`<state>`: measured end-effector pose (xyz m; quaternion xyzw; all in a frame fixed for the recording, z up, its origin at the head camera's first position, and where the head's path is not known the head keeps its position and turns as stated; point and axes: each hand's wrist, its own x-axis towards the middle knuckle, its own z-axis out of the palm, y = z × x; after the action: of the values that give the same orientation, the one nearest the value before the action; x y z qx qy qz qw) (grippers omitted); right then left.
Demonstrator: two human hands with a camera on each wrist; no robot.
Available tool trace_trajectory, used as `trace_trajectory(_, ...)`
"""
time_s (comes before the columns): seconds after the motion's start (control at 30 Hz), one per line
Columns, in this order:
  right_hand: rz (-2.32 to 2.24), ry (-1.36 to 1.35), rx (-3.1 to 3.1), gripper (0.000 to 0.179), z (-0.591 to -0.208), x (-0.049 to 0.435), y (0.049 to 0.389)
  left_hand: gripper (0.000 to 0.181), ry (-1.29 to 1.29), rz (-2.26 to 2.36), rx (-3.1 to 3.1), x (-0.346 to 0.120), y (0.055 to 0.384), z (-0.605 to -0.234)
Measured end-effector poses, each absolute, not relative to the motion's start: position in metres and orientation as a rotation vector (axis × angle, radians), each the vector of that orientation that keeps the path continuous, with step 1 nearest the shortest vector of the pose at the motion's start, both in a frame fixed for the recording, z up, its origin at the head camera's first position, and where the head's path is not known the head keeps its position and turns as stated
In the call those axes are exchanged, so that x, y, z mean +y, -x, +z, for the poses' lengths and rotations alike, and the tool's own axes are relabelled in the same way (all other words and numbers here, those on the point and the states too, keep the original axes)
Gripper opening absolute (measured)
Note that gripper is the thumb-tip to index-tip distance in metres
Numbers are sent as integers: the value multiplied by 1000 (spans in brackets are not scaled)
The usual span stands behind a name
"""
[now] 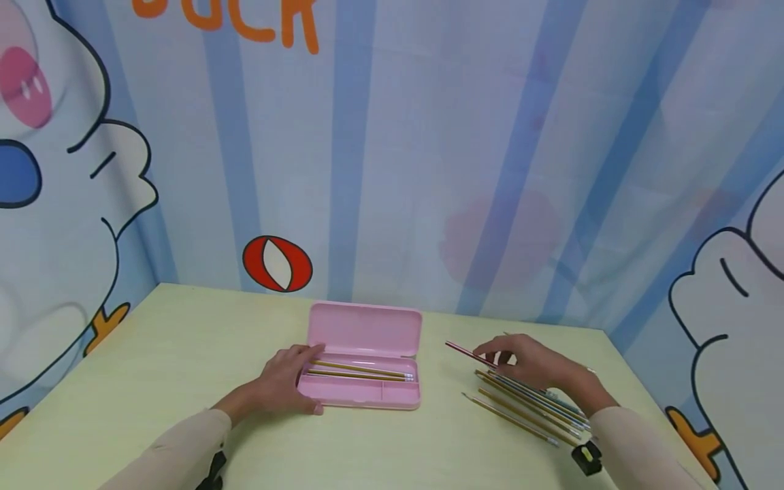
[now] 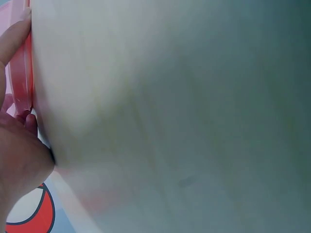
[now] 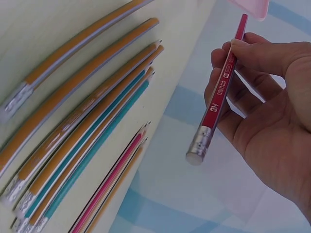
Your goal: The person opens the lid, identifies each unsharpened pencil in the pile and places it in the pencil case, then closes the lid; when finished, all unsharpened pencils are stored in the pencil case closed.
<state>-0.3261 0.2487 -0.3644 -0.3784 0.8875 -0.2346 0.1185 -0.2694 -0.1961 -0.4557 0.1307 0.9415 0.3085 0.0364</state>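
A pink pencil case [image 1: 361, 399] stands with its lid raised, and a few yellow pencils [image 1: 361, 371] lie in its rear compartment. My left hand [image 1: 284, 381] grips the case's left end, thumb at the front corner and fingers at the back. In the left wrist view, this hand [image 2: 22, 155] shows along the case's edge. My right hand [image 1: 533, 361] pinches a red pencil [image 3: 222, 87] between thumb and fingers, above the table. The silver ferrule and eraser end of that pencil point toward the wrist camera. Below the right hand lie several loose pencils [image 3: 73, 121], mostly yellow, some teal and pink.
The pencils spread over the right side of the pale yellow table [image 1: 392, 456]. One yellow pencil [image 1: 511, 420] lies nearest the front of that group. A striped blue cloth [image 1: 404, 170] with cartoon figures hangs behind the table.
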Motion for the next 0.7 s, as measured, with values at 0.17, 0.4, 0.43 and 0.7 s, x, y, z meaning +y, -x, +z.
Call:
trace_trajectory(0.17, -674, 1121, 2588, 38, -362, 234, 327, 106, -400, 934, 2897, -196, 270, -457)
trace_trajectory(0.4, -600, 1169, 2560, 37, -358, 207, 330, 106, -413, 933, 2900, -196, 270, -456)
trace_trajectory(0.43, -595, 1180, 2555, 37, -359, 203, 331, 106, -418, 930, 2900, -196, 270, -456)
trace_trajectory(0.7, -637, 1313, 2477, 35, -362, 164, 335, 106, -390, 918, 2897, -196, 270, -456)
